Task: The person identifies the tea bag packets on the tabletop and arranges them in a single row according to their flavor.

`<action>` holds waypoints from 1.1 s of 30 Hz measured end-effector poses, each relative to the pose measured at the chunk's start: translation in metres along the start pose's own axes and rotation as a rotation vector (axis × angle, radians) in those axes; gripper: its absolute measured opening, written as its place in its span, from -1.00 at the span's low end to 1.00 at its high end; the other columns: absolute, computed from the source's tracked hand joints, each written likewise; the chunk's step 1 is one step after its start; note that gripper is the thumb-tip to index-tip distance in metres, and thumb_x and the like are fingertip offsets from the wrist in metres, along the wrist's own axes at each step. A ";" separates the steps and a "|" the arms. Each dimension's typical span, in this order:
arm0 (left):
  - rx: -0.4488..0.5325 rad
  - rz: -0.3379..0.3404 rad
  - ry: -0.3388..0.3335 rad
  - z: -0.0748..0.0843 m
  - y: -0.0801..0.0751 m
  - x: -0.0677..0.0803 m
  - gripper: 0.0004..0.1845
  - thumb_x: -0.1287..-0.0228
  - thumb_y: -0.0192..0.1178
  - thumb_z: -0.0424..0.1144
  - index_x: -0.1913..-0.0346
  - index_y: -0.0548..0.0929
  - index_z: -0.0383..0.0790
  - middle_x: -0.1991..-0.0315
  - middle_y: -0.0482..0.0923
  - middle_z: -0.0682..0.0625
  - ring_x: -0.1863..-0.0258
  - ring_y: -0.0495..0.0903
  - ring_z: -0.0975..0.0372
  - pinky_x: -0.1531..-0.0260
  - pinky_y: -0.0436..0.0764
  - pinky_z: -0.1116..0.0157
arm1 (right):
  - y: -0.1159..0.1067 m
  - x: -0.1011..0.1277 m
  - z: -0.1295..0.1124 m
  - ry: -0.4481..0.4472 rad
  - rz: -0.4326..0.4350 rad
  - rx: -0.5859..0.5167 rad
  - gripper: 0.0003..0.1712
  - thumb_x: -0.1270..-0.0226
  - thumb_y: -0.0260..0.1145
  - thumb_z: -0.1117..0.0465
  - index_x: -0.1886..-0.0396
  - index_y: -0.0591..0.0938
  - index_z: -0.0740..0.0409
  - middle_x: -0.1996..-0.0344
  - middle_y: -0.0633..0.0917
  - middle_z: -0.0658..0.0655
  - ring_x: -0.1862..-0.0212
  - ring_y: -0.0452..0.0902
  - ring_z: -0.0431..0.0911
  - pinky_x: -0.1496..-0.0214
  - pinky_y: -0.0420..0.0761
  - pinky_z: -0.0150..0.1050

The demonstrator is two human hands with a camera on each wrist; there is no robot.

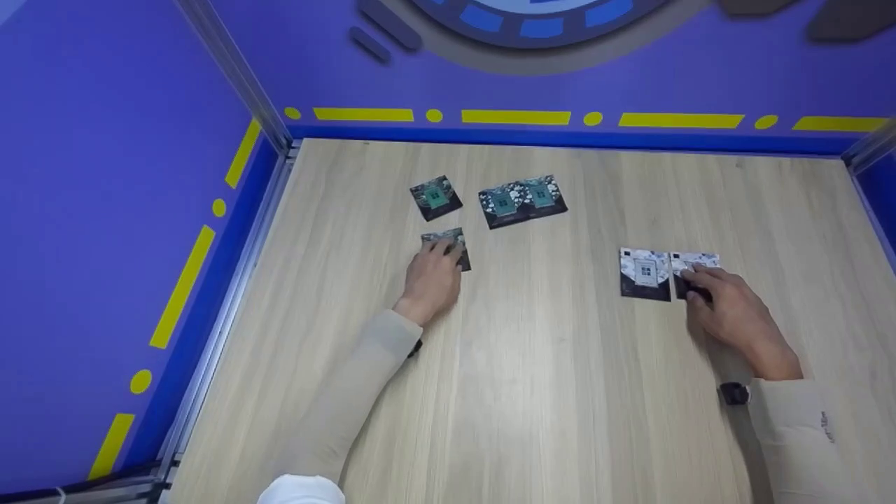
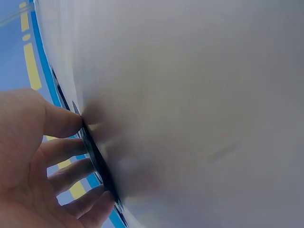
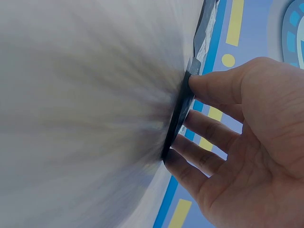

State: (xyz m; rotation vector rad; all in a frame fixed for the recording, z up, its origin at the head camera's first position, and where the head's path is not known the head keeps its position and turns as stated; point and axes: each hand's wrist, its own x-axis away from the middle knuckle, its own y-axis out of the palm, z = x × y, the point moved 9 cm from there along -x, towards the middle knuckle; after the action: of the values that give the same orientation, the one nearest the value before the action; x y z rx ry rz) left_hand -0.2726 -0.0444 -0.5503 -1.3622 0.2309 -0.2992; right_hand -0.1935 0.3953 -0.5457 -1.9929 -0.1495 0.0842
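Note:
My left hand (image 1: 435, 278) grips a thin square card (image 1: 465, 257) with a dark green print, lying at the left of the table. In the left wrist view, the thumb and fingers of the left hand (image 2: 52, 161) sit along the edges of that dark card (image 2: 97, 159). Toward the right, my right hand (image 1: 738, 311) holds another square card (image 1: 703, 260), white-patterned above and black below. The right wrist view shows the right hand (image 3: 237, 137) with thumb and fingertips on the edges of this card (image 3: 180, 111). Close beside it lies a similar white-and-black card (image 1: 645, 274).
Behind the left hand is a green-printed square card (image 1: 436, 197). Two more cards, a left one (image 1: 499, 204) and a right one (image 1: 542, 194), lie side by side. Blue-purple panels (image 1: 525, 91) stand along the back and left of the wooden table (image 1: 532, 350).

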 end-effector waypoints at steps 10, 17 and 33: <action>-0.043 -0.079 0.077 0.061 0.017 -0.013 -0.52 -0.72 -0.07 -0.20 -0.55 0.50 -0.14 -0.55 0.42 -0.12 -0.55 0.39 -0.06 -0.43 0.58 0.02 | 0.000 0.000 0.000 0.008 -0.007 -0.009 -0.50 -0.59 0.21 0.30 -0.41 0.53 0.44 -0.43 0.42 0.61 -0.43 0.28 0.60 -0.38 0.32 0.58; -0.089 -0.106 0.161 0.101 0.025 -0.022 -0.51 -0.70 -0.05 -0.25 -0.57 0.47 -0.12 -0.55 0.41 -0.10 -0.54 0.40 -0.05 -0.36 0.64 0.05 | 0.002 0.001 0.002 0.040 -0.028 -0.017 -0.48 -0.62 0.20 0.26 -0.45 0.51 0.41 -0.46 0.40 0.60 -0.46 0.25 0.59 -0.40 0.29 0.58; -0.159 -0.051 0.288 0.164 0.036 -0.038 -0.52 -0.67 -0.01 -0.13 -0.51 0.56 -0.05 -0.48 0.50 -0.02 -0.49 0.46 0.04 -0.23 0.71 0.18 | 0.001 0.000 0.000 0.025 -0.008 -0.013 -0.50 -0.58 0.22 0.33 -0.42 0.53 0.43 -0.45 0.42 0.59 -0.45 0.28 0.58 -0.41 0.31 0.56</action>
State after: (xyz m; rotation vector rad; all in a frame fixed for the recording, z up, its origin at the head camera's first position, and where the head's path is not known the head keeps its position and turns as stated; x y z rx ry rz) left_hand -0.2509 0.1264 -0.5540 -1.4820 0.4674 -0.5299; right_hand -0.1932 0.3945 -0.5466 -2.0049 -0.1424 0.0535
